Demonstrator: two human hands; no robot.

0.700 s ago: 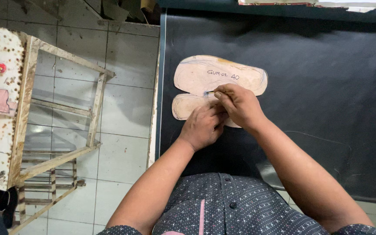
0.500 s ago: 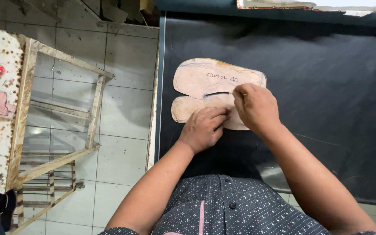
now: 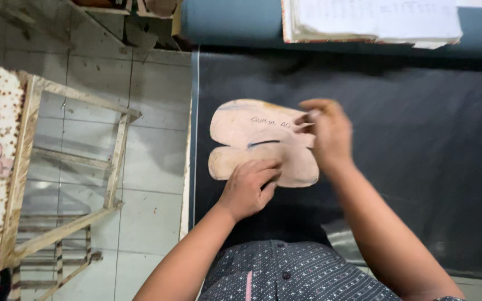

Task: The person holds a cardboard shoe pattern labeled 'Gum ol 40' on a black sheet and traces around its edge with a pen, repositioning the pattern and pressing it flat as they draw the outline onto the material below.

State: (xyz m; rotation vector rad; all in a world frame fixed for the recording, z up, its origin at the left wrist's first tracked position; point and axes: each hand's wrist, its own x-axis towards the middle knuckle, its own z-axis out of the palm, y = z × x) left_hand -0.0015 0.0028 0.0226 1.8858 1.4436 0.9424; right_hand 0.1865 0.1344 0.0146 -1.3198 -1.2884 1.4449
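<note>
Black sheet material (image 3: 397, 167) covers the worktable; grey tiled floor (image 3: 152, 150) lies to its left, with a bare wooden frame (image 3: 115, 161) standing on it. Tan cardboard pattern (image 3: 252, 131) lies flat near the sheet's left edge. Left hand (image 3: 249, 187) presses it, fingers spread flat. Right hand (image 3: 327, 131), blurred, is at its right edge; grip cannot be told. Papers (image 3: 375, 19) rest at the far side.

workshop: cardboard pattern (image 3: 258, 142) on dark material (image 3: 408, 139).

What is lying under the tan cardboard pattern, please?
The tan cardboard pattern lies on a dark sheet. The left hand presses it; what is directly beneath stays covered.
</note>
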